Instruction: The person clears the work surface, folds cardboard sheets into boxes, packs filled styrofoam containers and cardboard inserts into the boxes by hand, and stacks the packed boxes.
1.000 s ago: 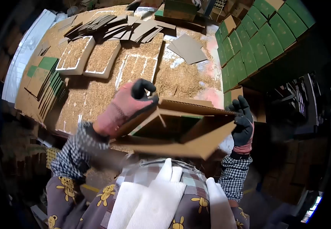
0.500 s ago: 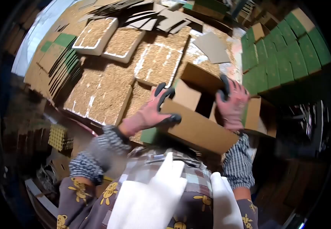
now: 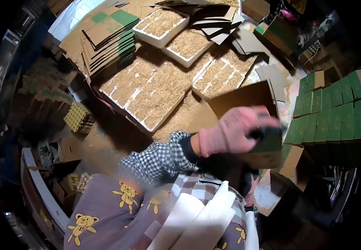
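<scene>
An open cardboard box with brown inner walls and a green outer face stands tilted in front of me, one flap spread to its left. My left hand, in a pink glove with dark fingertips, reaches across the box. Its fingers curl over the near side, slightly blurred. Low at the box's near right corner is my right hand, also gloved; its fingers are mostly hidden by shadow and the box.
Sawdust-filled white trays cover the table, with stacked flat cartons at left and grey cardboard sheets behind. Rows of green boxes stand right. Another open box sits near my right hand; yellow egg trays lie lower left.
My left hand has moved rightward across the box. My right hand has dropped from its right side to below the near corner. The box has turned and tilted, and the view has shifted.
</scene>
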{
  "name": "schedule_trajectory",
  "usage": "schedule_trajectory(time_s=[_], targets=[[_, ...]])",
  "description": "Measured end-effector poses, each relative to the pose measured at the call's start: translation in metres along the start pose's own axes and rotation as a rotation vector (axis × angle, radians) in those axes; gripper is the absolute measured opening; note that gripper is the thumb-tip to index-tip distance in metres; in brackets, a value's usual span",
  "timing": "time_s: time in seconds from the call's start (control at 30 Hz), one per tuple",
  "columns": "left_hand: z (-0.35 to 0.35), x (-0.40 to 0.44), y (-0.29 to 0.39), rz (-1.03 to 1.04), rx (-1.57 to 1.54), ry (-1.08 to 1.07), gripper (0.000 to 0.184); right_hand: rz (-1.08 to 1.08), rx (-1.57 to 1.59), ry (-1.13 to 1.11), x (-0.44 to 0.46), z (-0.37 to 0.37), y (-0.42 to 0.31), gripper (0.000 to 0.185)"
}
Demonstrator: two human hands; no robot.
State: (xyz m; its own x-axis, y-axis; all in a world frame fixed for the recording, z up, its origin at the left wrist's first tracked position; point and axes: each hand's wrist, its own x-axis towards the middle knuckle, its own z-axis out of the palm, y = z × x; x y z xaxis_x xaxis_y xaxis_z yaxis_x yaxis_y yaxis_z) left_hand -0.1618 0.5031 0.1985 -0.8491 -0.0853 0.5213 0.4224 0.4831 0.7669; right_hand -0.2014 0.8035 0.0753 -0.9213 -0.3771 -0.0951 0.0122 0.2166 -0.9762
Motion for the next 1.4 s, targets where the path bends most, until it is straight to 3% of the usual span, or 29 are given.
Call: schedule_trajectory(time_s=[0.07,0.13,0.2,0.27,0.3,0.33,0.37,0.4,0.43,0.47,0.53,0.6,0.67,0.73,0.77,0.93,1.0,1.1,1.17,1.2,1.23,1.27,1.3,1.37,1.4], targets=[[0.042,-0.008,-0.010,0.037,0.280,-0.163,0.039,-0.040,0.201,0.008,0.011,0.000,0.011,0.086],[0.099,-0.036,-0.031,0.108,0.213,-0.327,0.030,0.012,0.681,-0.033,0.033,0.000,-0.016,0.078],[0.145,-0.054,-0.014,0.147,0.312,-0.755,0.027,0.068,0.809,-0.092,0.047,0.003,-0.054,0.070],[0.128,-0.062,-0.017,0.134,0.137,-0.605,0.027,-0.192,-0.410,-0.114,0.053,0.012,-0.048,0.064],[0.078,-0.062,-0.012,0.117,0.023,-0.294,0.038,-0.033,-0.528,-0.043,0.057,-0.012,0.001,0.066],[0.039,-0.080,-0.022,0.029,0.026,0.106,0.040,-0.066,-0.585,-0.039,0.054,-0.017,0.006,0.067],[0.004,-0.115,-0.023,-0.381,0.096,0.445,0.040,-0.071,-0.613,-0.032,0.055,-0.013,0.001,0.067],[-0.021,-0.139,-0.035,-0.718,0.124,0.918,0.046,-0.059,-0.644,-0.015,0.049,-0.010,-0.010,0.067],[-0.038,-0.189,-0.083,-0.675,0.345,1.286,0.052,-0.015,-0.566,-0.006,0.046,-0.003,-0.020,0.071],[-0.052,-0.252,-0.127,-1.083,0.642,1.370,0.072,-0.001,-0.590,-0.013,0.047,0.003,-0.027,0.071],[-0.059,-0.340,-0.224,-1.914,0.468,1.175,0.081,-0.060,-0.651,-0.039,0.053,0.015,-0.038,0.070],[-0.038,-0.310,-0.203,-1.593,0.632,1.253,0.088,-0.083,-0.658,-0.044,0.063,0.020,-0.040,0.069],[-0.035,-0.292,-0.188,-1.575,0.599,1.319,0.085,-0.127,-0.676,-0.112,0.074,0.027,-0.046,0.067],[-0.025,-0.306,-0.214,-0.961,0.262,1.678,0.077,-0.153,-0.667,-0.113,0.084,0.024,-0.032,0.067],[-0.037,-0.304,-0.200,-0.816,-0.113,1.778,0.072,-0.124,-0.662,-0.120,0.089,0.023,-0.026,0.068],[-0.096,-0.219,-0.043,-0.531,-0.648,1.301,0.056,-0.201,-0.602,-0.138,0.100,0.032,-0.028,0.069],[-0.112,-0.217,-0.031,-0.648,-0.984,1.118,0.049,-0.122,-0.645,-0.124,0.092,0.048,-0.057,0.072],[-0.098,-0.200,-0.041,-0.496,-0.304,0.587,0.038,-0.097,-0.722,-0.045,0.100,0.047,-0.029,0.070],[-0.082,-0.141,-0.039,-0.392,-0.253,0.291,0.039,-0.022,-0.424,-0.085,0.104,0.028,0.014,0.065],[-0.076,-0.108,-0.041,-0.364,-0.392,0.142,0.040,0.025,-0.273,-0.107,0.099,0.014,0.030,0.064],[-0.068,-0.093,-0.050,-0.285,-0.218,0.058,0.041,0.074,-0.127,-0.122,0.095,0.001,0.047,0.064],[-0.059,-0.082,-0.062,-0.194,-0.043,-0.017,0.042,-0.026,-0.363,-0.136,0.090,-0.008,0.044,0.065],[-0.054,-0.076,-0.073,-0.225,-0.070,-0.047,0.040,-0.126,-0.596,-0.156,0.092,-0.012,0.040,0.066],[-0.049,-0.054,-0.078,-0.546,-0.291,0.092,0.057,-0.292,-1.058,-0.208,0.093,-0.016,0.031,0.067],[-0.047,-0.038,-0.057,-0.871,-0.561,0.244,0.064,-0.175,-0.987,-0.245,0.095,-0.012,0.012,0.069]])
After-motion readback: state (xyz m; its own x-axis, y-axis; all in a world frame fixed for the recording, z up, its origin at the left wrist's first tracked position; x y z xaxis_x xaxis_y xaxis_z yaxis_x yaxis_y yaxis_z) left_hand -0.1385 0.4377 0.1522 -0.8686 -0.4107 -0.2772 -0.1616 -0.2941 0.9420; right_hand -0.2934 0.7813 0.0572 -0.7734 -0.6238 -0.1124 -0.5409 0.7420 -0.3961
